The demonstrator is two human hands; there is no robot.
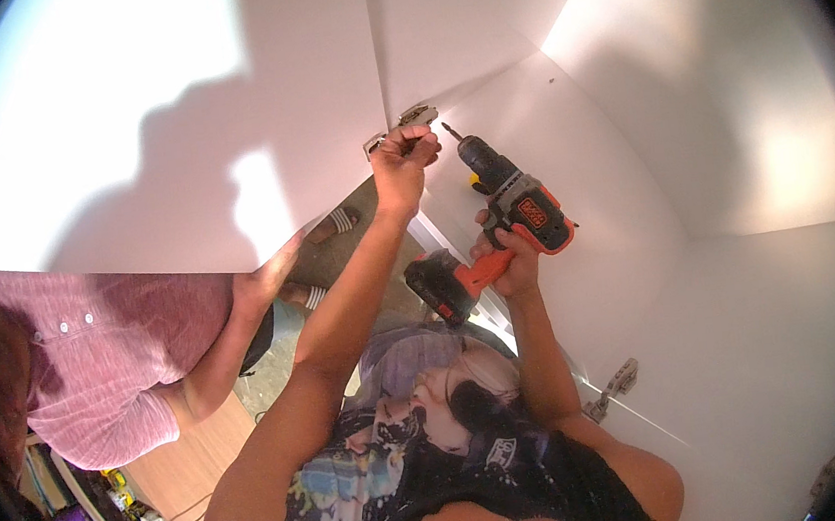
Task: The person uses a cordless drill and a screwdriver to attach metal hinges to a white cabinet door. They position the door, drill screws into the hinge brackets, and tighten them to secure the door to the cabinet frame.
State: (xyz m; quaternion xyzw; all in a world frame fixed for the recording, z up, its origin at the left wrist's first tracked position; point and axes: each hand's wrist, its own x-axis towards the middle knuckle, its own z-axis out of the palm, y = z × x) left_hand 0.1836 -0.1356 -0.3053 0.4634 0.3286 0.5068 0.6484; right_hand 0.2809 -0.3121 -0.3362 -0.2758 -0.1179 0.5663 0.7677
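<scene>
One drill (532, 214), clasped in the right hand (519, 269); left hand (402, 166), fingers curled, near the far hinge (418, 116), can't tell what's held!

An orange-and-black cordless drill (530, 211) slants up-left, bit (451, 132) just beside a metal concealed hinge (418, 116).

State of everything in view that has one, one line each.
Drill: gripped, bit end up; running or not, can't tell
Bit: fitted, tip close to upper hinge
Battery: attached
Right hand: closed around drill handle
Left hand: fingers bent at upper hinge; any held item unclear
Upper hinge: partly hidden by left hand
Lower hinge: looks open
White panel: co-worker's hand at lower edge
</scene>
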